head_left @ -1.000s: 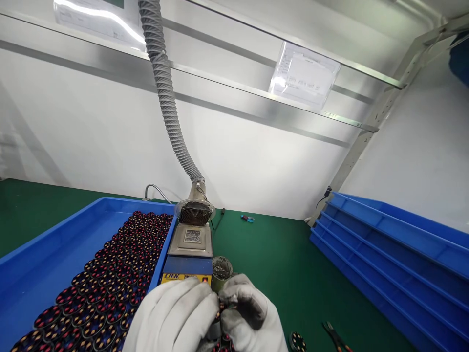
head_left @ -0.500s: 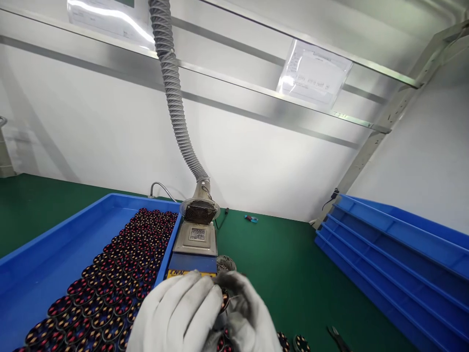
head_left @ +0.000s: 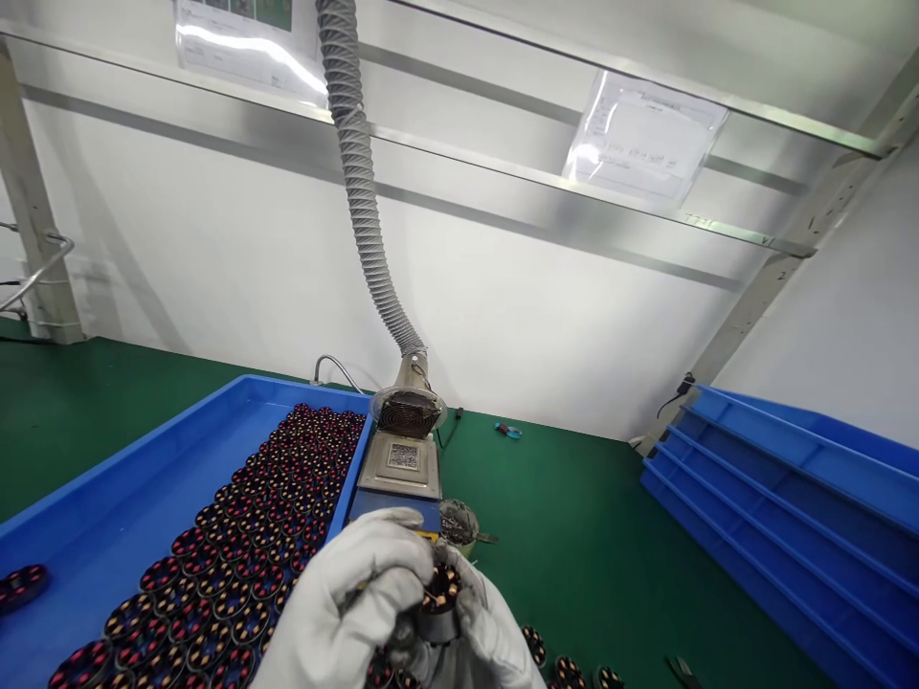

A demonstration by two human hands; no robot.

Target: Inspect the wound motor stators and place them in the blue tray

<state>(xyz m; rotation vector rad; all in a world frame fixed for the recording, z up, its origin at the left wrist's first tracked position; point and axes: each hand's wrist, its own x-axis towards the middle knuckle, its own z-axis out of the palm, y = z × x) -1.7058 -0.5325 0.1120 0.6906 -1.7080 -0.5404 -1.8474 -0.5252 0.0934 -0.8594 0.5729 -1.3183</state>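
In front of me both hands, in white gloves with dark, soiled fingertips, are at a small round motor stator (head_left: 439, 603) with a black rim and copper windings. My left hand (head_left: 351, 593) is curled, its fingertips at the stator's left side. My right hand (head_left: 495, 622) grips the stator from the right, with thumb and fingers round its edge. The stator is tilted so that its wound face shows. Partly hidden below the hands are more stators. Just beyond the hands stands a solder pot (head_left: 402, 469) with a square shiny top, beside a round dross-covered dish (head_left: 458, 522).
A blue tray (head_left: 179, 440) at the left holds many stators (head_left: 251, 545) in rows. Stacked blue trays (head_left: 782, 478) stand at the right. An extraction hose (head_left: 369, 211) hangs over the pot. Pliers (head_left: 682, 670) and several stators (head_left: 567, 670) lie at the front right.
My hands have parted slightly and turned, so more of the stator shows between them. The camera view has swung a little to the left.
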